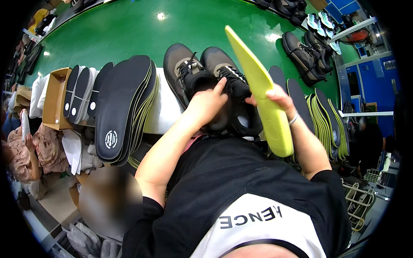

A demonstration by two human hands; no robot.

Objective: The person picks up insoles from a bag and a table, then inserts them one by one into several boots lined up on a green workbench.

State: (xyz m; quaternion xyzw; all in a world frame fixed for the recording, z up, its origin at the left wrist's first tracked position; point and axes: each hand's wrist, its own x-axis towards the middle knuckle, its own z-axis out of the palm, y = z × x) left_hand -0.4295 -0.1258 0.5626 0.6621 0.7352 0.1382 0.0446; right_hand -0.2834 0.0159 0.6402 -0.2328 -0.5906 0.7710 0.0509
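Note:
A pair of dark brown-and-black lace-up shoes stands before me, toes pointing away: the left shoe [177,60] and the right shoe [217,58]. My left hand [207,106] lies over their openings, with its index finger stretched onto the right shoe's tongue and laces. Its other fingers are partly hidden and seem to grip that shoe's collar. Upright in my right hand [280,98] is an insole [258,81], its yellow-green underside toward me. Fingertips of that hand show beyond the insole's left edge, close to the right shoe's collar.
Stacked black insoles with yellow-green undersides [122,107] lie at left, and more insoles [320,120] at right. Farther left are bundled insoles [79,92] and a cardboard box [56,101]. Another shoe pair [301,56] stands at far right, beyond it a green surface [129,34]. Someone sits left.

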